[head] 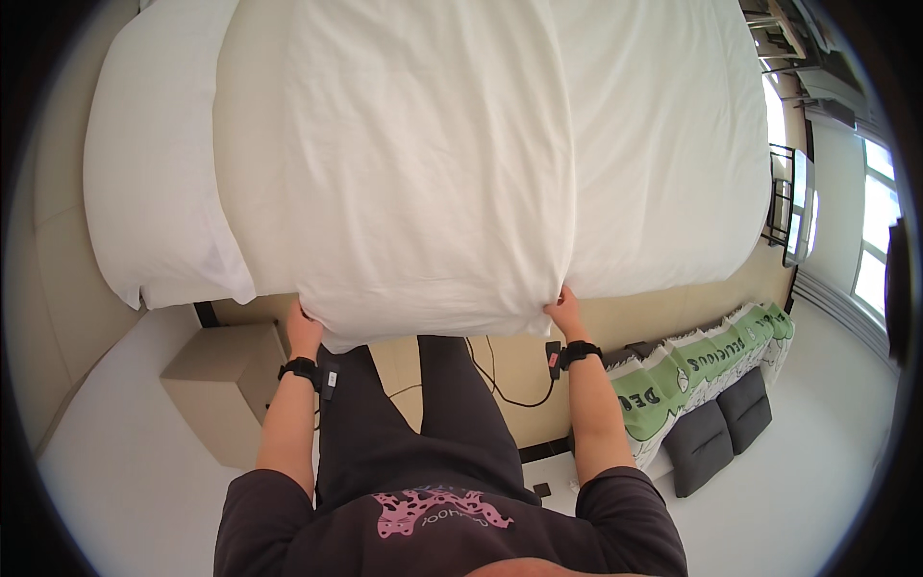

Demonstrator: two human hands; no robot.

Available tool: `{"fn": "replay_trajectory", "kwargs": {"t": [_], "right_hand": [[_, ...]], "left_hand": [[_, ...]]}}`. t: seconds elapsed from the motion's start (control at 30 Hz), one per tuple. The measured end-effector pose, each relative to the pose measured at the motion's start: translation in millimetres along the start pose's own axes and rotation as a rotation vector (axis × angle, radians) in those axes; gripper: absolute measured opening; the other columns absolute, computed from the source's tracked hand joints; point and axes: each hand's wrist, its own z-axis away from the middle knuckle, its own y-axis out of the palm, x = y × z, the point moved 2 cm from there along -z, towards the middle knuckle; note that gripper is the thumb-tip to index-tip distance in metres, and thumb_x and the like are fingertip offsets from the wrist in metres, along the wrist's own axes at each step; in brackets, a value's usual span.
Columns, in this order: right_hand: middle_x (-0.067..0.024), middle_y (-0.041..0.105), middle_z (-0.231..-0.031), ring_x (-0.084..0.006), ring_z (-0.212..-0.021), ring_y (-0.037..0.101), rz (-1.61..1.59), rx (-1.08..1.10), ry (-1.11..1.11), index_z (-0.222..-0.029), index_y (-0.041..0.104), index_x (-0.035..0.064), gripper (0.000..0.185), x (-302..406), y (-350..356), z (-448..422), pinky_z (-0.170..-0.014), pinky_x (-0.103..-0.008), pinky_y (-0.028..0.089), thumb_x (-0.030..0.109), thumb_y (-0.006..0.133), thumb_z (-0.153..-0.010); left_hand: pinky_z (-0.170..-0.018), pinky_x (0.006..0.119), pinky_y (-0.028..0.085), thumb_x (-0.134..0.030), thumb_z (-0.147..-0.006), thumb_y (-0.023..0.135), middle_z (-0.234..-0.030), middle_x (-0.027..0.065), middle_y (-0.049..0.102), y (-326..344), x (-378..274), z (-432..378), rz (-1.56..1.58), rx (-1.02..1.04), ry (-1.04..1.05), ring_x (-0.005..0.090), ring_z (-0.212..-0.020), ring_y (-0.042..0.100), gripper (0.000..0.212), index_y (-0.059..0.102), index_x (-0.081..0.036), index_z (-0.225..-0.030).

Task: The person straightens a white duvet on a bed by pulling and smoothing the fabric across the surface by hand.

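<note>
A white duvet [433, 166] lies across the bed, its near part folded into a band that hangs over the bed's side. My left hand [304, 330] grips the band's left corner, the fingers partly hidden by the cloth. At the right corner, my right hand [566, 311] pinches the fabric between thumb and fingers. Soft wrinkles run lengthwise over the folded band. Left of it shows a strip of flat white sheet [252, 180], then a white pillow [159, 159] by the headboard. To the right, a smoother white layer [663, 159] covers the foot of the bed.
A beige bedside cabinet [223, 360] stands at lower left. On the right is a sofa with a green and white throw [692, 371] and two dark grey cushions [699, 447]. Black cables [519, 402] trail from my wrist devices near my legs. The padded headboard [61, 187] borders the left.
</note>
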Motion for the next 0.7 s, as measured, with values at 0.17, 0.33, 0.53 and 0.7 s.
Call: {"fn": "replay_trajectory", "kwargs": {"t": [0.17, 0.33, 0.53, 0.7], "right_hand": [[-0.0028, 0.056, -0.069, -0.0105, -0.063, 0.052, -0.183, 0.252, 0.075, -0.078, 0.056, 0.0032, 0.014, 55.8, -53.4, -66.4, -0.059, -0.0233, 0.042, 0.005, 0.05, -0.065], [-0.0113, 0.057, -0.088, -0.0187, -0.078, 0.055, -0.537, 0.019, 0.026, -0.093, 0.049, 0.001, 0.022, 176.8, -78.6, -127.9, -0.069, -0.0272, 0.044, 0.015, 0.049, -0.076], [-0.0129, 0.053, -0.095, -0.0229, -0.086, 0.051, -0.839, 0.015, -0.023, -0.1, 0.045, -0.0017, 0.03, 283.0, -76.7, -205.4, -0.072, -0.0293, 0.042, 0.016, 0.051, -0.076], [-0.0073, 0.053, -0.09, -0.0184, -0.083, 0.05, -0.703, -0.1, -0.032, -0.095, 0.05, 0.002, 0.029, 353.4, -58.5, -249.2, -0.072, -0.0283, 0.04, 0.02, 0.056, -0.073]], "left_hand": [[-0.074, 0.026, 0.039, -0.014, -0.079, 0.046, -0.094, 0.0096, 0.053, -19.3, -32.8, -57.8, 0.55, -0.127, 0.045, 0.0157, -0.084, 0.051, 0.028, 0.047, 0.001, -0.103], [-0.063, 0.024, 0.039, -0.031, -0.08, 0.045, -0.094, 0.0064, 0.053, -38.6, -103.8, -154.5, 0.606, -0.044, -0.013, 0.0118, -0.073, 0.048, 0.039, 0.048, -0.001, -0.105], [-0.049, 0.025, 0.035, -0.044, -0.078, 0.039, -0.081, 0.0029, 0.053, -65.1, -200.5, -233.3, 0.56, 0.007, -0.048, 0.0106, -0.055, 0.042, 0.048, 0.049, -0.003, -0.101], [-0.055, 0.028, 0.038, -0.046, -0.078, 0.038, -0.089, 0.006, 0.053, -80.6, -249.1, -289.5, 0.433, 0.059, -0.004, 0.0131, -0.063, 0.045, 0.051, 0.048, -0.002, -0.103]]}}
